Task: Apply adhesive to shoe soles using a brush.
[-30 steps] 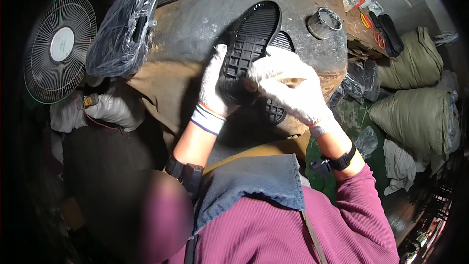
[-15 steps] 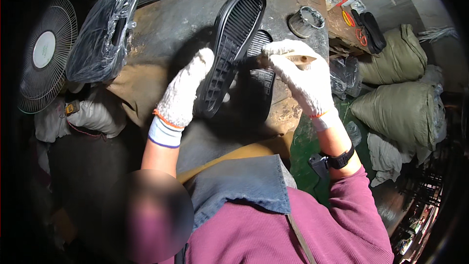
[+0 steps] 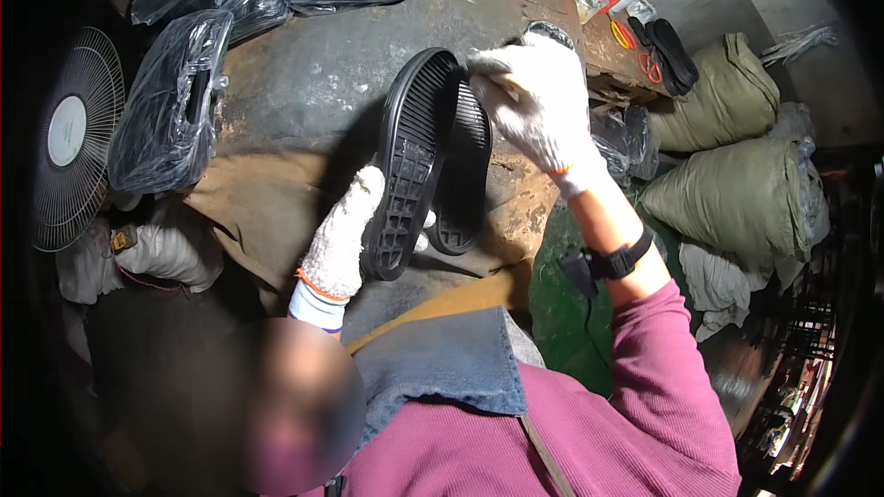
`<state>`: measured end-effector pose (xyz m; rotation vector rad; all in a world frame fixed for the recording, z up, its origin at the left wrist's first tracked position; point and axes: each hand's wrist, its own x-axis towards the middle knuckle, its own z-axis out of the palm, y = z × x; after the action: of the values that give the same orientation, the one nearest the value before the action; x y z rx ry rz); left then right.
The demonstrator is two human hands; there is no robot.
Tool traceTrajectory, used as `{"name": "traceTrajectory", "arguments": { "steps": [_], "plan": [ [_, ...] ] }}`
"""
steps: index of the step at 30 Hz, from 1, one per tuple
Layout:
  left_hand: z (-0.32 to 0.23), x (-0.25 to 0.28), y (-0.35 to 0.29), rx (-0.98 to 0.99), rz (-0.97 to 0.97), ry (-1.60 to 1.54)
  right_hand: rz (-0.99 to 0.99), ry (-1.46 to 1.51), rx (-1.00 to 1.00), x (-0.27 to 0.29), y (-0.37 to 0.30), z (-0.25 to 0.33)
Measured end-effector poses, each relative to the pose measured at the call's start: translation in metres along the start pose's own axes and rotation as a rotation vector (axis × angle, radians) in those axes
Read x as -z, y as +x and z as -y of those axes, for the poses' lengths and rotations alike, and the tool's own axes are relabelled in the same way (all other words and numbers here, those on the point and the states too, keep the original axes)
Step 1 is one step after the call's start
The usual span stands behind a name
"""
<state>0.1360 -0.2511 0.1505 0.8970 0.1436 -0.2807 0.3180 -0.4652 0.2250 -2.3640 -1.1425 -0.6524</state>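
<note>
My left hand (image 3: 343, 235), in a white knitted glove, is closed on the near left edge of a black ribbed shoe sole (image 3: 405, 161), its fingertips showing past the sole's right edge. The sole is tilted, its cavity side with ribs and a grid facing up. A second black sole (image 3: 468, 179) is partly hidden behind it, over the bench. My right hand (image 3: 534, 97), also gloved, is closed around a brush with a pale wooden handle (image 3: 513, 90), just right of the soles' far ends. The brush's bristles are hidden.
Beyond my right hand stands a round tin (image 3: 552, 30), mostly covered. Plastic-wrapped black soles (image 3: 172, 101) lie at the bench's left and back. A fan (image 3: 67, 129) stands far left. Orange-handled scissors (image 3: 649, 66) and green sacks (image 3: 737, 198) are on the right.
The held sole has come nearer to me and sits lower in view. My right hand has moved away toward the tin and turned, covering most of the brush. The whole view has shifted slightly.
</note>
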Motion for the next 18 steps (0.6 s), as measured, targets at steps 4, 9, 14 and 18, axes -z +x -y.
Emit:
{"name": "traceTrajectory", "arguments": {
  "steps": [4,9,14,18],
  "plan": [
    [0.002,-0.001,-0.001,0.147,0.114,-0.348,-0.064,-0.011,0.161,-0.015,0.012,0.002],
    [0.013,0.015,0.007,0.152,0.149,-0.694,-0.298,-0.031,0.277,-0.034,0.007,0.005],
    [0.016,0.016,0.006,0.123,0.173,-0.83,-0.263,-0.011,0.052,-0.047,-0.028,0.013],
    [0.022,0.016,0.009,0.15,0.217,-0.851,-0.212,0.191,-0.027,-0.071,-0.029,0.02]
  ]
}}
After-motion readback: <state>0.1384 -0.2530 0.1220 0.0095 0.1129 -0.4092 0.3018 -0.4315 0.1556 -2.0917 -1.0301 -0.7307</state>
